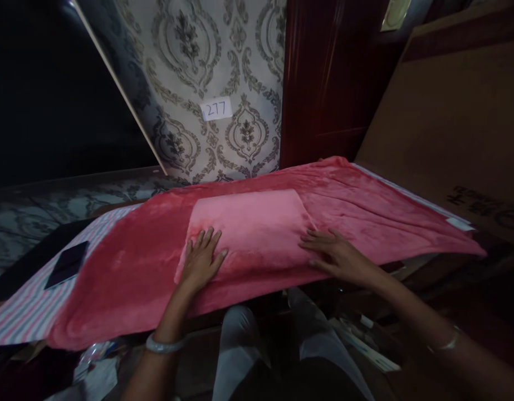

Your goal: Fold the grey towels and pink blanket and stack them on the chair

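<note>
A folded pink fleece blanket (252,223) forms a smooth, rounded rectangle in the middle of the head view. Beneath it spreads a larger reddish-pink plush cloth (135,262), which hangs over the front edge of the surface. My left hand (201,259) rests palm down on the folded blanket's left end, fingers spread. On the right end lies my right hand (336,253), its fingers stretched out toward the left and touching the fabric. Neither hand grips anything.
A dark phone (67,264) lies on a striped cloth (27,306) at the left. Behind it stands a large black screen (64,94). A cardboard box (457,122) rises at the right. A paper marked 277 (216,108) is on the patterned wall. My knees (240,334) are below the front edge.
</note>
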Action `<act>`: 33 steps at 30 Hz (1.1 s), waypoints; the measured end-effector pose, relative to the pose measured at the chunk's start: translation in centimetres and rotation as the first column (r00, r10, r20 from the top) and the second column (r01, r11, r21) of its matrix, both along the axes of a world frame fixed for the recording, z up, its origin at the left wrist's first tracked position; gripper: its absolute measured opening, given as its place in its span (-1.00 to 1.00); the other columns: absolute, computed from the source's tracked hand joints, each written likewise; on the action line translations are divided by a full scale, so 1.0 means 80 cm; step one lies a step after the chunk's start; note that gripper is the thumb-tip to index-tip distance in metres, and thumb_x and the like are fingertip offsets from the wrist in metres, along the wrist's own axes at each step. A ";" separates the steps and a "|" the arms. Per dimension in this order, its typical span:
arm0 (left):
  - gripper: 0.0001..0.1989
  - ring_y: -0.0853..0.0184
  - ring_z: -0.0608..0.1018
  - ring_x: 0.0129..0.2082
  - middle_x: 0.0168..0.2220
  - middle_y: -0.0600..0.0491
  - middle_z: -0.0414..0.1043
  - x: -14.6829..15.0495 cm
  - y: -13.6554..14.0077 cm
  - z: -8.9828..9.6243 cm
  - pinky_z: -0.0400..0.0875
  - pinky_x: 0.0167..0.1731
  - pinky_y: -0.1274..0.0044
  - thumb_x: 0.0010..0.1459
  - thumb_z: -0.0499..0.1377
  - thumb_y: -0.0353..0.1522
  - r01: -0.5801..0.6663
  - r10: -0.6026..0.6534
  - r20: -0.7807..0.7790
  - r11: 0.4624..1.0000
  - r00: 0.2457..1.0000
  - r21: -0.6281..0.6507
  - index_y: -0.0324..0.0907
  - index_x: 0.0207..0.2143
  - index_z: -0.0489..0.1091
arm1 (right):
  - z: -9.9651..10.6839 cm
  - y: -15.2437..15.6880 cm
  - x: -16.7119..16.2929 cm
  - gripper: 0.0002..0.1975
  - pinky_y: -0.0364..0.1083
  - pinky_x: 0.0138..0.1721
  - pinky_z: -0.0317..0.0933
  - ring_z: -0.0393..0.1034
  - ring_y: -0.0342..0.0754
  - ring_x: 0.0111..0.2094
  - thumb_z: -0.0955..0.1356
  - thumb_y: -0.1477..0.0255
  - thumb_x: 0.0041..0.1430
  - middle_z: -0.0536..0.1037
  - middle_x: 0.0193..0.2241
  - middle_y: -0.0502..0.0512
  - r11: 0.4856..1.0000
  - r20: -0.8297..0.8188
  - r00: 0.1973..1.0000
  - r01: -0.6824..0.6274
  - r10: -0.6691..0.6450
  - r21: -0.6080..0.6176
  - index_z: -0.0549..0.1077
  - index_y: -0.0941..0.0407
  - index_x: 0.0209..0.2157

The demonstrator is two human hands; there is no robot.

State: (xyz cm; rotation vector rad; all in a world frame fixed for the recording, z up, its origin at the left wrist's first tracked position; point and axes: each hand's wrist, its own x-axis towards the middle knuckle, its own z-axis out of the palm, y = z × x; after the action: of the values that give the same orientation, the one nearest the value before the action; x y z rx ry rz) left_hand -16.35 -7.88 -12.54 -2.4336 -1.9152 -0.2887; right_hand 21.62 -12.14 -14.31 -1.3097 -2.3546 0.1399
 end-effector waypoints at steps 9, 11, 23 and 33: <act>-0.35 0.10 0.01 0.44 0.44 -0.11 -0.05 0.065 0.082 0.091 -0.13 0.34 0.00 0.34 -0.04 -0.11 0.067 -0.067 -0.014 0.997 0.998 -0.031 -0.12 0.40 0.03 | 0.083 0.133 -0.157 -0.45 0.35 0.32 -0.13 -0.06 0.22 0.39 0.16 0.27 0.42 0.09 0.39 0.18 0.972 0.070 0.970 0.233 -0.231 -0.017 0.14 0.01 0.39; -0.33 0.01 -0.04 0.44 0.45 -0.08 -0.10 0.069 0.104 0.074 -0.15 0.32 -0.07 0.33 -0.04 -0.08 -0.010 0.008 -0.036 0.999 0.999 -0.033 -0.09 0.41 0.01 | 0.063 0.155 -0.172 -0.46 0.38 0.32 -0.18 -0.09 0.25 0.40 0.17 0.24 0.42 0.08 0.39 0.18 0.958 0.113 0.953 0.285 -0.281 -0.018 0.17 0.00 0.38; -0.35 -0.08 -0.04 0.43 0.45 0.01 -0.11 0.056 0.120 -0.003 -0.11 0.31 -0.10 0.33 -0.07 -0.06 -0.125 0.128 -0.080 0.991 0.989 0.046 -0.04 0.41 0.03 | -0.001 0.176 -0.170 -0.46 0.33 0.34 -0.26 -0.11 0.21 0.40 0.14 0.19 0.43 0.08 0.40 0.10 0.953 0.130 0.944 0.301 -0.303 0.037 0.19 -0.04 0.36; -0.28 -0.09 0.06 0.41 0.42 -0.24 -0.05 0.019 0.089 0.019 -0.08 0.28 -0.12 0.31 -0.11 0.00 -0.254 0.254 -0.101 0.967 0.962 0.013 -0.20 0.38 0.10 | 0.013 0.173 -0.077 -0.42 0.35 0.31 -0.15 -0.22 0.17 0.43 0.10 0.18 0.42 -0.04 0.43 0.13 0.877 0.231 0.869 0.469 -0.438 -0.104 0.10 0.00 0.40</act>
State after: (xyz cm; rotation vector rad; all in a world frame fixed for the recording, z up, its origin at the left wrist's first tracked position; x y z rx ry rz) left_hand -14.84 -0.72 -11.04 -2.1223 -2.1494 -0.1517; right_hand 15.49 1.70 -13.29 -2.0065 -2.1482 0.0481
